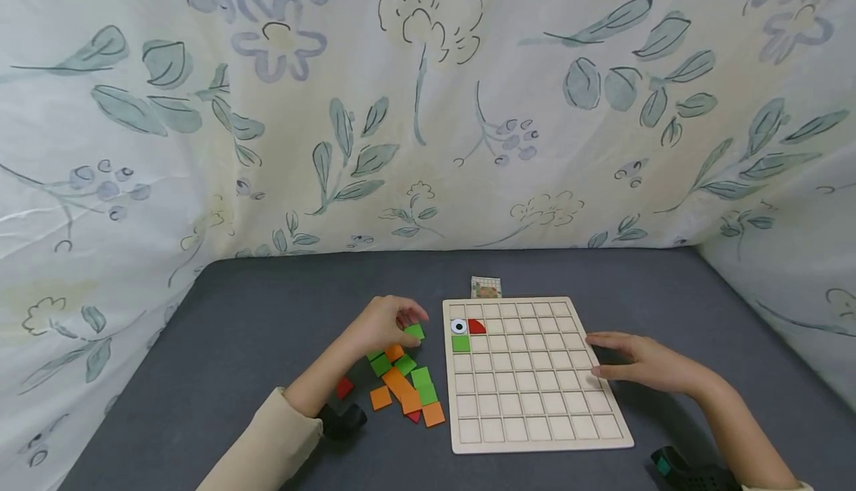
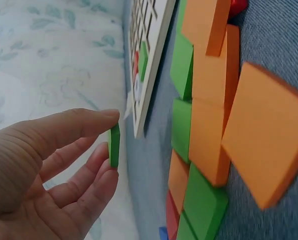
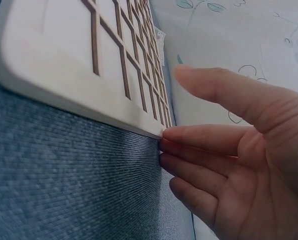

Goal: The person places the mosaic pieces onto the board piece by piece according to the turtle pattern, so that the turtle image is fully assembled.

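My left hand (image 1: 386, 322) pinches a green square tile (image 2: 114, 146) between thumb and fingertips, held above the loose pile left of the board. The pale wooden grid board (image 1: 535, 383) lies flat on the table. In its upper left cells sit a white tile with a black eye dot (image 1: 458, 326), a red rounded tile (image 1: 476, 326) and, under the eye, a green tile (image 1: 461, 343). At the board's right edge is my right hand (image 1: 645, 361), its fingers extended with fingertips right at the rim and nothing in its grasp.
Loose orange tiles (image 1: 396, 382), green tiles (image 1: 420, 377) and a red tile (image 1: 344, 387) lie between my left arm and the board, some overlapping. A small picture card (image 1: 486, 287) lies behind the board's far edge. A flowered curtain (image 1: 428, 105) surrounds the grey table (image 1: 267, 305).
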### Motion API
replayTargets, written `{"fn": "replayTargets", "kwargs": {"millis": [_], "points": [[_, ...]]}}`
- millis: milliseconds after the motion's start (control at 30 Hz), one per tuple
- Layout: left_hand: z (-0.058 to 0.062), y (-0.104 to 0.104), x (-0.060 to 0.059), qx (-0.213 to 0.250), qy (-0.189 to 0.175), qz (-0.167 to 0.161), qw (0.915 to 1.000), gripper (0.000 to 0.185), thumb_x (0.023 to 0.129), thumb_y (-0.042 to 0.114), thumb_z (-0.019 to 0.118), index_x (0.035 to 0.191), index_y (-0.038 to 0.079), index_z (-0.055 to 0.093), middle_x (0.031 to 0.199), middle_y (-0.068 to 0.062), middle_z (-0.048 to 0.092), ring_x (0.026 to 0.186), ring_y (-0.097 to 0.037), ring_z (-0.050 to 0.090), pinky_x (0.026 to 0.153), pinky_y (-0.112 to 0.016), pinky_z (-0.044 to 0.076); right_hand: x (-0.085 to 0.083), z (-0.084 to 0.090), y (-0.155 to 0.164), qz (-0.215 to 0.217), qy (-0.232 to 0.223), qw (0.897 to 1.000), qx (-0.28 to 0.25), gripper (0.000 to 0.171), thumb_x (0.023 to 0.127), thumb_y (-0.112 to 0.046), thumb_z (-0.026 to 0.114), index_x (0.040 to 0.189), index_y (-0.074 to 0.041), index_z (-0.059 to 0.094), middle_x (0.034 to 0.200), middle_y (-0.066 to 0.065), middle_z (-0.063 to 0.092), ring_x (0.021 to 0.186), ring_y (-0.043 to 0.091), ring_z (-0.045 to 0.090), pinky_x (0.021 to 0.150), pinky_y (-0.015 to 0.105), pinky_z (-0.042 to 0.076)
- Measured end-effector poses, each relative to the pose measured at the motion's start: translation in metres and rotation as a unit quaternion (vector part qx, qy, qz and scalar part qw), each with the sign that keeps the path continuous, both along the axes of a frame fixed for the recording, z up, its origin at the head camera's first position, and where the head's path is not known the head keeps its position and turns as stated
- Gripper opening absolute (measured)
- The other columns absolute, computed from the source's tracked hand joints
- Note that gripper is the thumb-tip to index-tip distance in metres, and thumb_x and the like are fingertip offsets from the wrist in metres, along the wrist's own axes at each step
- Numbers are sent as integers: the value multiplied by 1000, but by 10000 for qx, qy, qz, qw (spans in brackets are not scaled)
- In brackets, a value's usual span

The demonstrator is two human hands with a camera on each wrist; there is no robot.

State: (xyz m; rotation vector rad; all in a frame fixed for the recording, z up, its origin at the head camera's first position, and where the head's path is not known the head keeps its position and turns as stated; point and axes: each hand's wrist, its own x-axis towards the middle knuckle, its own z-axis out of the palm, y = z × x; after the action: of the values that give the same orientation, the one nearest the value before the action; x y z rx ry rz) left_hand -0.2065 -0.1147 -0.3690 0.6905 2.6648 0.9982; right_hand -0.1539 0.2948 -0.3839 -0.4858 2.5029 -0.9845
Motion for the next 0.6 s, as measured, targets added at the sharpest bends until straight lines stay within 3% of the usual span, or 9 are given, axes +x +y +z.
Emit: {"fn": "replayTargets", "kwargs": {"millis": [233, 600], "points": [[-1, 18, -2, 8, 111, -358, 9993, 29, 72, 9, 78, 99, 7, 68, 85, 1, 62, 78, -15, 54, 69, -25, 47, 0, 0, -2, -54, -1, 10000, 64, 65, 87, -32, 62, 134, 6, 41, 137, 31, 36, 125, 53, 29, 90, 62, 36], [-4, 63, -8, -214, 26, -934, 9954, 28, 72, 8, 78, 99, 11, 69, 86, 2, 63, 77, -12, 55, 66, -21, 45, 0, 4, -4, -56, 68, 10000, 42, 64, 88, -32, 61, 135, 6, 41, 137, 31, 36, 126, 53, 29, 91, 62, 34]]}}
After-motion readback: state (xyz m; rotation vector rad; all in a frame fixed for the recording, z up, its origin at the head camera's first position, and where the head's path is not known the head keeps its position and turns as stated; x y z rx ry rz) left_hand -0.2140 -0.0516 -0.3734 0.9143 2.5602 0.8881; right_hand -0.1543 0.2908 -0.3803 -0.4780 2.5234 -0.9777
